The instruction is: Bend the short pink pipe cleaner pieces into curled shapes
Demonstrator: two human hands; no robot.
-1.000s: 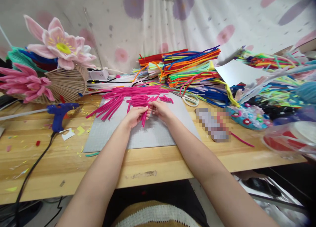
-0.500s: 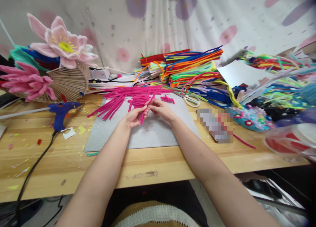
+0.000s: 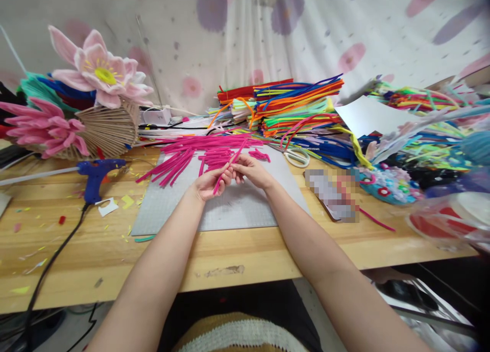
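Both hands meet above a grey cutting mat [image 3: 245,214], around a magenta pipe cleaner [image 3: 218,183] that slants up to the right. My left hand [image 3: 210,182] is closed on its lower part, thumb laid along it. The fingers of my right hand [image 3: 248,171] pinch it a little higher up; whether it is one stem or a folded one is hard to tell. Right behind the hands lie many loose magenta pipe cleaners [image 3: 174,166], some in rows, some fanned out to the left. A small bent magenta piece [image 3: 259,154] rests just beyond my right hand.
White-handled scissors [image 3: 297,158] lie at the mat's upper right, near a blurred-out phone-like object [image 3: 332,195]. A blue glue gun [image 3: 95,181] stands left with its cord trailing. Bundled coloured pipe cleaners [image 3: 298,107] pile up behind. Fuzzy pink flowers [image 3: 101,71] fill the back left.
The pipe cleaner between the hands has tilted slightly, its lower end shifting a little left. My right fingers have curled in somewhat; otherwise the hands stay in place.
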